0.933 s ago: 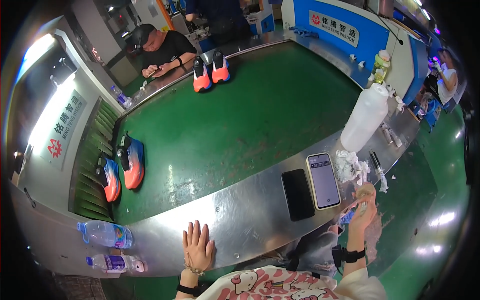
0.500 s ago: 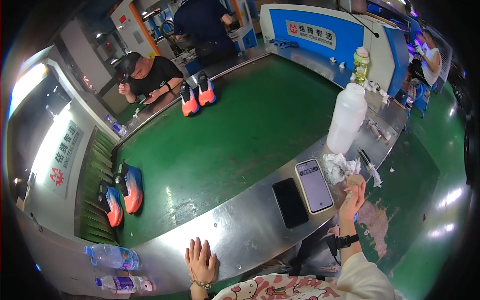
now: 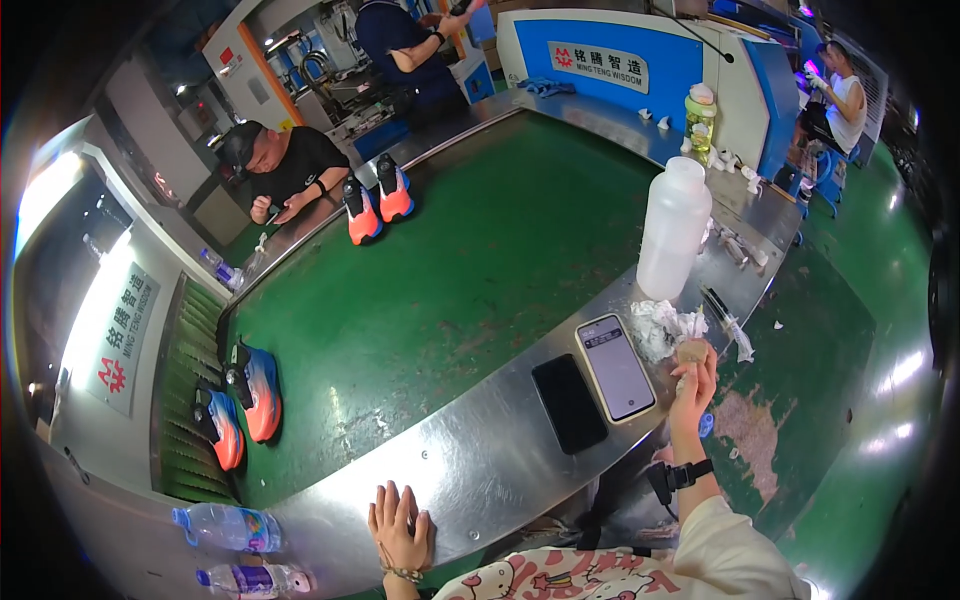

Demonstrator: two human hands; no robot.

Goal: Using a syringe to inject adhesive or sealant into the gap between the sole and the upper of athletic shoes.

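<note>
My left hand [image 3: 400, 535] lies flat with its fingers spread on the metal border [image 3: 490, 450] of a green conveyor [image 3: 450, 250]. At the right, my right hand [image 3: 695, 387] is closed around a small tan lump [image 3: 690, 351], whose exact kind I cannot tell. Just beyond it sit crumpled white papers [image 3: 655, 328] and a pen-like tool [image 3: 722, 308]. Left of this hand, a phone with a lit screen [image 3: 618, 372] rests against a dark phone [image 3: 569, 405]. A tall white plastic bottle [image 3: 675, 230] stands behind the papers.
Two orange and blue sneakers [image 3: 258, 390] stand at the conveyor's left end, two more [image 3: 362, 212] at its far side. Water bottles [image 3: 228, 527] lie at the lower left. A person [image 3: 290, 170] sits across; another [image 3: 410, 50] stands behind. A yellow-green bottle [image 3: 700, 120] stands at the back right.
The view has turned slightly. My hands hold nearly the same poses. The seated person across has lowered a hand from near the head, and the standing person has turned and raised an arm.
</note>
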